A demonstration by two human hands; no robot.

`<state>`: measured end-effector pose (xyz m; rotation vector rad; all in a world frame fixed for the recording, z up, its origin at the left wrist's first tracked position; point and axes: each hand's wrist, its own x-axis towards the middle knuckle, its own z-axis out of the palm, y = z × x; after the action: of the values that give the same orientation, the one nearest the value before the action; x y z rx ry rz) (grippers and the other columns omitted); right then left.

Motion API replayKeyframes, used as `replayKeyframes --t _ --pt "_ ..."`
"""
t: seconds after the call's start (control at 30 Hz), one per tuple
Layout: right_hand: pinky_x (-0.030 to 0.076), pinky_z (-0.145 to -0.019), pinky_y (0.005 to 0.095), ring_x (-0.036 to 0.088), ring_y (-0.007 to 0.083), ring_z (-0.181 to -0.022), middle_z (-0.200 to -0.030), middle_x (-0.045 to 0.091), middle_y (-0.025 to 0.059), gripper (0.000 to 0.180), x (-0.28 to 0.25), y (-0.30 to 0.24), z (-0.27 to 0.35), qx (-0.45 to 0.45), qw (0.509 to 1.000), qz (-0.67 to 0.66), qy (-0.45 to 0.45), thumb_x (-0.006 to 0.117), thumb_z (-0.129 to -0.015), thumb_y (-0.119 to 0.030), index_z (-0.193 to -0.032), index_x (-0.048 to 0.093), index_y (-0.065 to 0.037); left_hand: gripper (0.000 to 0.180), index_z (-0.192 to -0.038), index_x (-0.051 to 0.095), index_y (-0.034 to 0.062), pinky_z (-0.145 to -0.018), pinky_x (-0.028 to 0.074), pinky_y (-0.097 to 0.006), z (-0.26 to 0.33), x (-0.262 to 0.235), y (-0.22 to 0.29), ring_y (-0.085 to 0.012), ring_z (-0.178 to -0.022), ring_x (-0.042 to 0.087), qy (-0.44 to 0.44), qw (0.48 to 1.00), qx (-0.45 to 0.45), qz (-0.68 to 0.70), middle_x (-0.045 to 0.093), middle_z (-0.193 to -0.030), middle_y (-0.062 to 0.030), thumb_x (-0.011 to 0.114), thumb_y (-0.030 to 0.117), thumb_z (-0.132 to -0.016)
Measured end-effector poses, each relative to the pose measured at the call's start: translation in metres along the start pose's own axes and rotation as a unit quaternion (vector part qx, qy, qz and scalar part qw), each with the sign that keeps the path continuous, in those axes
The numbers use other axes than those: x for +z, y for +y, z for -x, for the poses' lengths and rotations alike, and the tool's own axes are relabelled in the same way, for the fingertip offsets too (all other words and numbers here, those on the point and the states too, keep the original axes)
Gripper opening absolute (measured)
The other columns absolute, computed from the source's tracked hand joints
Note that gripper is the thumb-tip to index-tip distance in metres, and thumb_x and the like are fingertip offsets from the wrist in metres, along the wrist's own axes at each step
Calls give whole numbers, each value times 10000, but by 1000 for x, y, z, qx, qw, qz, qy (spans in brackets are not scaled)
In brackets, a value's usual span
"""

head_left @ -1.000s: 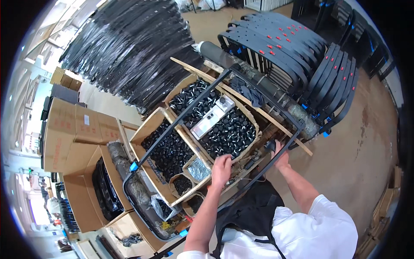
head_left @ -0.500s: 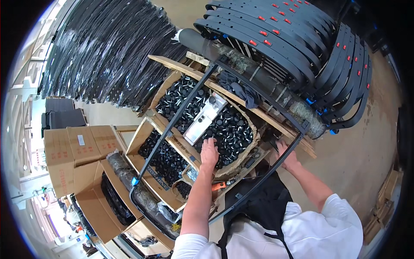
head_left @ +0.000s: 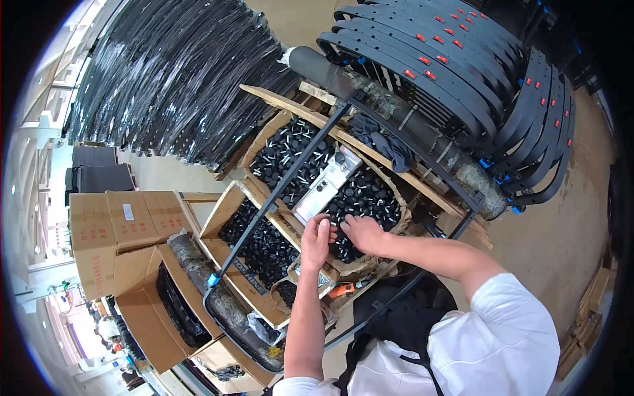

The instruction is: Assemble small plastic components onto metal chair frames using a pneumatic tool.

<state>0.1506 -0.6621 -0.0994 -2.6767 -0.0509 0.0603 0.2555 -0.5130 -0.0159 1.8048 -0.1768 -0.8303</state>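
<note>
In the head view, your landmark is the pale metal block [head_left: 318, 200], lying slanted across the heap in the far carton [head_left: 404, 210]. The black knobs [head_left: 372, 196], round heads with bright shanks, spread on both sides of that block, thickest to its right, and both your hands are working over the knobs nearest its close end.

Each knob looks light and hard, and the smooth head probably slides under a fingertip; nothing here seems fragile. The head's rim, or the shank just beneath it, looks like the best place to take hold, one piece at a time, since the loose neighbours will likely roll.

Here's your left hand [head_left: 316, 243], just beside the block's near end, thumb up, fingers bent and only slightly parted. Your right hand [head_left: 365, 234] comes in to the right of the block, fingers curled low over the heap, tips pointing toward the left hand. The two sit close together; whether either one pinches a knob, you can't tell from here, because the fingers hide it.

Left of the block, the dark frame bar [head_left: 288, 178] slants overhead, well apart from your fingers.
</note>
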Motion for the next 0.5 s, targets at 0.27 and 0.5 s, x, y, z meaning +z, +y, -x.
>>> replayKeyframes --t 0.27,0.5 --pt "574 -777 422 700 305 -936 -1076 641 160 206 47 12 -27 -23 999 26 -7 574 -979 -228 -994 689 -56 383 -1432 568 -13 -890 568 -325 -66 19 53 -174 -1055 701 44 992 115 -28 720 -1189 -122 566 194 -1110" --pt "565 -915 536 691 447 -1062 -1106 678 229 381 -37 -3 17 53 953 -264 -135 751 -927 -233 -1249 619 -79 378 -1389 654 37 -1048 514 -380 -182 49 118 -292 -1204 698 106 942 278 -155 732 -1294 -175 622 226 -1063"
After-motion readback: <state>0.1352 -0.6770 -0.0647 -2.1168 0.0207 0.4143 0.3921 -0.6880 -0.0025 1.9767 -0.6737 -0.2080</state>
